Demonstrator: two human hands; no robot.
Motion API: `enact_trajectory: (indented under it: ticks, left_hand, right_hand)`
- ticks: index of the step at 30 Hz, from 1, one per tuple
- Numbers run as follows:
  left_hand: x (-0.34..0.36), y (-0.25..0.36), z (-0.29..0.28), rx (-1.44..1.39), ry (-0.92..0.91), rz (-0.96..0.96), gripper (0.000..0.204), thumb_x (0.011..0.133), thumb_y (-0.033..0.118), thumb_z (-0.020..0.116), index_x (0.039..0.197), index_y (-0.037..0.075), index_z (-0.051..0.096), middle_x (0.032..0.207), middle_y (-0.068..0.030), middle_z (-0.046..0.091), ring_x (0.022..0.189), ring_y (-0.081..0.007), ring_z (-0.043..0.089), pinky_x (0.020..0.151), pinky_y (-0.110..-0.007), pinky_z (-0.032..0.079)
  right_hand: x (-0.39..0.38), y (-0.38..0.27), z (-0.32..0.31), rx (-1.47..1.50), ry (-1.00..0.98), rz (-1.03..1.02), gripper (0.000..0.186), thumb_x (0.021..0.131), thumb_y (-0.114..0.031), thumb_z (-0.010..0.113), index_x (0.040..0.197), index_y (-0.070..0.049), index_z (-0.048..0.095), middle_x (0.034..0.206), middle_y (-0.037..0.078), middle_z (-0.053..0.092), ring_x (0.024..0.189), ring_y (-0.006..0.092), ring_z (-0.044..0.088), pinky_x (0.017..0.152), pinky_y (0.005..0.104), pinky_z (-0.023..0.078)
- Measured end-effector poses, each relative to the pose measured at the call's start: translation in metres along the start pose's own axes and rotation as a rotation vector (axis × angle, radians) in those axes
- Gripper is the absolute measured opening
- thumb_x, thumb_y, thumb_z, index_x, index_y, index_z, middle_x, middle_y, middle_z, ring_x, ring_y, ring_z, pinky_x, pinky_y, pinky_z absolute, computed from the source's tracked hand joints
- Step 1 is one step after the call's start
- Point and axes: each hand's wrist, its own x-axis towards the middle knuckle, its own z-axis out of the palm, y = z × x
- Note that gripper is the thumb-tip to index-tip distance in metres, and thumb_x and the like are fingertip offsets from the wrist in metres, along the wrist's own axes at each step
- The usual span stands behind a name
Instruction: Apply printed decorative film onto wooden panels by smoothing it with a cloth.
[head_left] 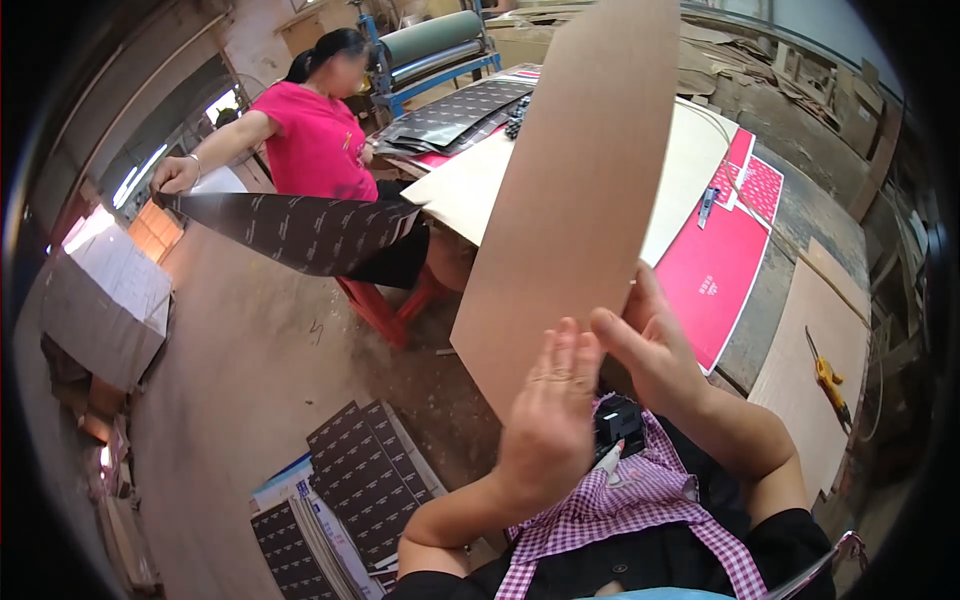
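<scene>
A long, thin wood-coloured sheet (575, 190) rises upright in front of me and leans away over the table. My right hand (660, 350) grips its near right edge, the thumb on the face turned to me. Flat against the same face, near its lower end, lie the straight fingers of my left hand (552, 415); that hand is slightly blurred. The sheet hides part of the pale cream board (470, 190) on the table behind it.
A co-worker in a pink top (310, 150) holds out a dark printed sheet (310, 230) at the left. Red printed sheets (700, 290), a utility knife (708, 205) and a yellow-handled tool (828, 380) lie to the right. Dark boards (365, 480) are stacked low at the left.
</scene>
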Motion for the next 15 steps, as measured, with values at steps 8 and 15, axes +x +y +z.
enact_trajectory:
  ticks: [8,15]
  left_hand:
    - [0.001,-0.035,0.040,-0.411,-0.028,-0.160,0.060,0.084,0.014,0.063,0.134,-0.007,0.037,0.143,-0.0248,0.030,0.134,-0.0358,0.029,0.108,-0.040,0.027]
    - [-0.046,-0.138,0.076,-0.454,0.244,-0.728,0.069,0.087,0.023,0.062,0.137,-0.007,0.026,0.140,-0.0238,0.035,0.131,-0.0310,0.034,0.106,-0.039,0.030]
  right_hand:
    - [0.022,0.035,-0.102,-0.040,0.225,0.124,0.044,0.087,-0.003,0.046,0.131,0.002,0.042,0.124,0.012,0.054,0.112,0.0172,0.052,0.097,0.0304,0.040]
    - [0.052,0.044,-0.189,-0.157,0.140,0.209,0.032,0.095,-0.019,0.050,0.119,0.003,0.052,0.112,0.007,0.061,0.100,0.0126,0.058,0.087,0.0263,0.044]
